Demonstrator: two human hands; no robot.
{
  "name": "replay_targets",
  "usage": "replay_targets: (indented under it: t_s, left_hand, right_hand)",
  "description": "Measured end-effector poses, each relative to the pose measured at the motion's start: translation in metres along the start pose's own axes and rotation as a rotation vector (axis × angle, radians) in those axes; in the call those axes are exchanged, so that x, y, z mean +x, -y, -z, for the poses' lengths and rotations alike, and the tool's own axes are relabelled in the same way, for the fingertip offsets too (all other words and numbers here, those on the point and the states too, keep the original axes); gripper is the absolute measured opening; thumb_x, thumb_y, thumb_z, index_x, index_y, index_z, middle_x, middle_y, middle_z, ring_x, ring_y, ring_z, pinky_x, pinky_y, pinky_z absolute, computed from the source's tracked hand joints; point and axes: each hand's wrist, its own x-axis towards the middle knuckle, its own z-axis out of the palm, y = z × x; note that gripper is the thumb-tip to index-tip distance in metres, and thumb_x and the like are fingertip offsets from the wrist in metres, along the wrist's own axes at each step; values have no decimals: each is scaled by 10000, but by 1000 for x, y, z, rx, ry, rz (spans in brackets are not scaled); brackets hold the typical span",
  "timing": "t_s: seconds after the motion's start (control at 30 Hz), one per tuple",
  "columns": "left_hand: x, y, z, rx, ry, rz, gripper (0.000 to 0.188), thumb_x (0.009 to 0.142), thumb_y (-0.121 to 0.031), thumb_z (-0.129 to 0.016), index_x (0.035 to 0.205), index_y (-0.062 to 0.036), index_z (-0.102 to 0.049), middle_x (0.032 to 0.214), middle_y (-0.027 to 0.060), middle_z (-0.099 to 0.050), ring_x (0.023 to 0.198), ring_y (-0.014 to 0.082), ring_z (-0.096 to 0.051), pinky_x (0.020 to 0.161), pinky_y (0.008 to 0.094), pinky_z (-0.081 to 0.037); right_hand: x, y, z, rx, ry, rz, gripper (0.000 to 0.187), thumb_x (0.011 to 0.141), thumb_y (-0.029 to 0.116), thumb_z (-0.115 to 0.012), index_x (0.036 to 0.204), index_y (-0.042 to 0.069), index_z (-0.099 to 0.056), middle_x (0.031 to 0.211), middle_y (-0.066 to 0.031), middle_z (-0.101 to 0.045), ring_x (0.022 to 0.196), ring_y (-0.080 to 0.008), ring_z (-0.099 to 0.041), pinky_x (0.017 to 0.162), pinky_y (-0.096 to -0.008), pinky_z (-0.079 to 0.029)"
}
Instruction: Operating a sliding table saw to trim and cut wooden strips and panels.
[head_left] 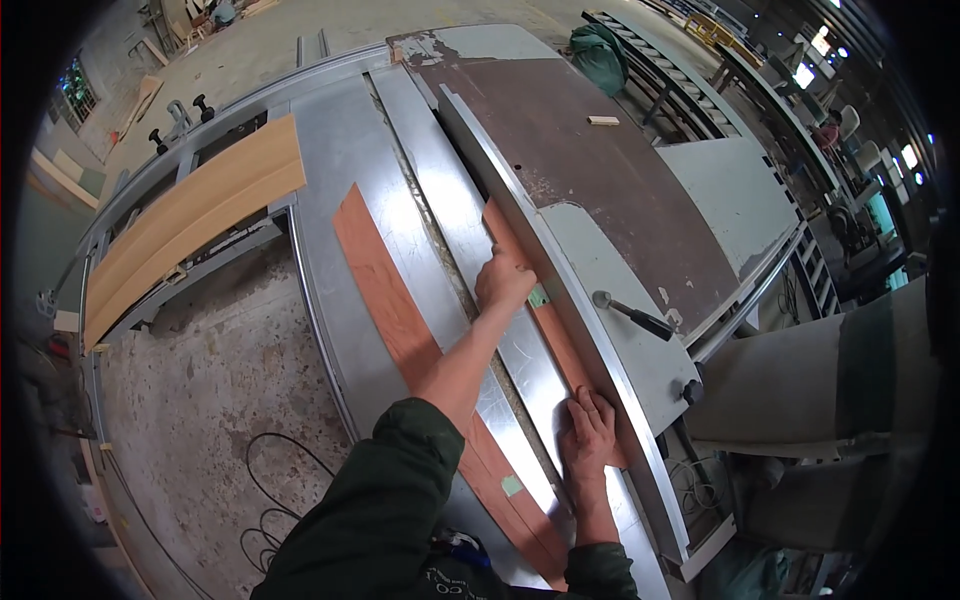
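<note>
A reddish-brown wooden strip [562, 342] with a green tape mark lies along the metal fence [575, 265] of a sliding table saw. My left hand [505, 280] is closed on the strip's far part, knuckles up. Nearer to me, my right hand [588, 435] rests on the same strip, its fingers lying along the wood beside the fence. My left forearm crosses over a second reddish-brown board [385, 290], hiding its middle. That board lies left of the long slot in the metal table [335, 150] and bears another green mark.
Light tan boards [200, 225] lie on the side frame at left. A black-handled lever [635, 315] stands right of the fence, and a small wood piece [603, 121] sits on the brown tabletop [560, 130]. Black cable [265, 510] loops over the floor. A large duct [800, 380] is at right.
</note>
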Motion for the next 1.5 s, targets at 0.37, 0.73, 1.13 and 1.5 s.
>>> replay_targets:
  t_s: [0.37, 0.73, 1.13, 1.5]
  left_hand:
    - [-149, 18, -32, -91, 159, -79, 702, 971, -302, -624, 1515, 46, -347, 1055, 342, -747, 1037, 529, -725, 908, 587, -574]
    - [-302, 40, 98, -1050, 938, -92, 461, 1046, -253, -718, 1415, -19, -572, 1121, 100, -736, 995, 185, -747, 848, 332, -596]
    - [-378, 96, 303, -883, 633, -491, 212, 966, -134, -830, 1088, 9, -732, 930, -11, -727, 825, 41, -666, 711, 230, -527]
    - [-327, 250, 528, -110, 211, -532, 316, 815, -263, -908, 1063, -86, -824, 697, 67, -704, 655, 58, -669, 629, 280, -541]
  right_hand:
    - [-119, 1, 75, -213, -45, -252, 400, 896, 84, -757, 1295, 69, -720, 1302, -167, -712, 1195, -410, -633, 1088, -529, -462]
    - [-191, 128, 205, 1380, 260, -947, 473, 1061, 352, -705, 1269, -72, -730, 1037, -137, -782, 910, -227, -741, 862, -365, -599]
    - [-76, 248, 169, 1139, 277, -411, 461, 1122, 325, -623, 1470, 24, -587, 1280, -81, -718, 1173, -184, -658, 1054, -387, -523]
    - [116, 504, 119, 1623, 341, -16, 778, 974, 177, -830, 1619, 51, -413, 1371, -139, -674, 1276, -257, -638, 1116, -429, -511]
